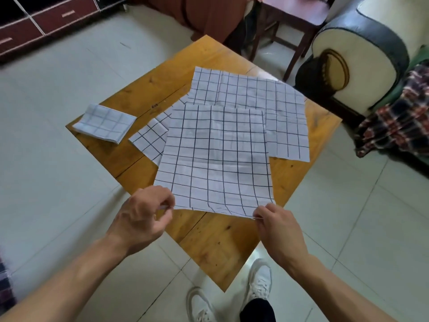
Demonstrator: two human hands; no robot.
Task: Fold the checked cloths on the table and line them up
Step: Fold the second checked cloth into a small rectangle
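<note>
Left hand (141,217) and right hand (278,225) each pinch a near corner of the top cloth (216,156); bare counter (216,247) lower centre.

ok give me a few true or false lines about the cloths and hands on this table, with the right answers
1. Both hands pinch the near edge of the top cloth: left hand, right hand. True.
2. A folded cloth lies near the left corner of the table. True.
3. The folded cloth sits on top of the spread cloths. False: it lies apart from them, on bare wood.
4. Only one cloth is still unfolded. False: a second spread cloth lies behind the top one, and part of another cloth shows at its left.
5. The top cloth is already folded in half. False: it is spread out flat.
</note>
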